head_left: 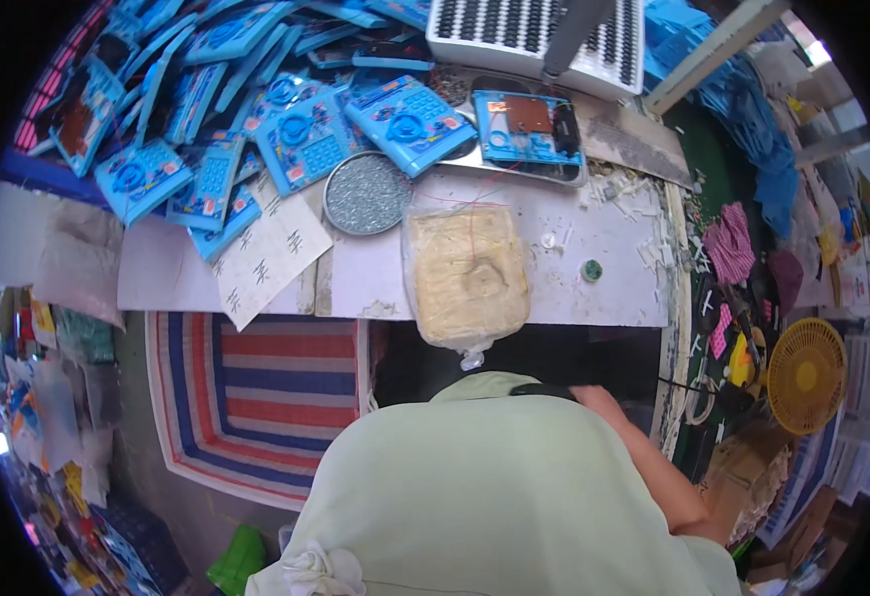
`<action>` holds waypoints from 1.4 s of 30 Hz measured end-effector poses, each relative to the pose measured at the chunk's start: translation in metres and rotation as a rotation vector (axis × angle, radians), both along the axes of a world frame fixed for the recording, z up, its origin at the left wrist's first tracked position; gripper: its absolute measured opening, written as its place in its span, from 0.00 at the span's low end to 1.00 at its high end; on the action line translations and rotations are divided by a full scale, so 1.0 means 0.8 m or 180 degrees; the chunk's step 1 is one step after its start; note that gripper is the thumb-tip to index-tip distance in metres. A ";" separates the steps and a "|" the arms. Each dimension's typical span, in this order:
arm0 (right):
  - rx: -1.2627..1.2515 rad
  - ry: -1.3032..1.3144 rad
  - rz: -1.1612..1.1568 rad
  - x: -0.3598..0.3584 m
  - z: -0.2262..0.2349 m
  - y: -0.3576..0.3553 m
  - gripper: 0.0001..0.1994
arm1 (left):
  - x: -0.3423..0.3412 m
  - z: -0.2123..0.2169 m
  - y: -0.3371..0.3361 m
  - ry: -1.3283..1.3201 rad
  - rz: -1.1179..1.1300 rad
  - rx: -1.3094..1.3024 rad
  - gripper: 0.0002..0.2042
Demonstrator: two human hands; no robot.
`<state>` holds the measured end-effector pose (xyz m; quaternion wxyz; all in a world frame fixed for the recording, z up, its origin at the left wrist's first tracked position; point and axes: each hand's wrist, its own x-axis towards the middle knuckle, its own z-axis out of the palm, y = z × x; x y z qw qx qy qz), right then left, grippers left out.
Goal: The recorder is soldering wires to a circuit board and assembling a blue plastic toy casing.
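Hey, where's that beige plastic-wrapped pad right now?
In the head view, the pad is near the center, overhanging the near edge of the table, to the lower right of the round dish of metal bits.

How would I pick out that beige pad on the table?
Find the white worktable, with blue cases heaped at its far left. The pad overhangs the table's near edge, right of the middle. Its clear plastic wrap, bunched at the near end, and beige colour set it apart from those cases.
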<state>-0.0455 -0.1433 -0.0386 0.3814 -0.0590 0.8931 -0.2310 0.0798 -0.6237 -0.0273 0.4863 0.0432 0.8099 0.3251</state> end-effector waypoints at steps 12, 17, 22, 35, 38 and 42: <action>-0.1244 -0.0315 -0.0023 -0.088 0.025 0.030 0.26 | -0.078 -0.025 -0.005 -0.0004 -0.0618 -0.0161 0.15; -0.1153 0.1222 -0.0544 -0.213 0.057 -0.014 0.16 | -0.097 -0.025 -0.013 -0.0146 -0.0836 -0.0321 0.15; -0.0037 0.2912 -0.1161 -0.373 0.085 -0.050 0.22 | -0.178 0.022 -0.048 0.0209 -0.1359 -0.1022 0.15; 0.0688 0.3048 -0.0278 -0.448 0.146 -0.075 0.22 | -0.369 0.047 0.126 0.2326 0.1543 0.1502 0.11; 0.0342 0.2900 0.0077 -0.427 0.145 -0.030 0.19 | -0.364 0.038 0.169 0.1400 0.2389 0.2137 0.15; -0.0558 0.2165 0.0315 -0.341 0.154 -0.004 0.16 | -0.359 0.044 0.199 0.0446 0.3210 0.2788 0.23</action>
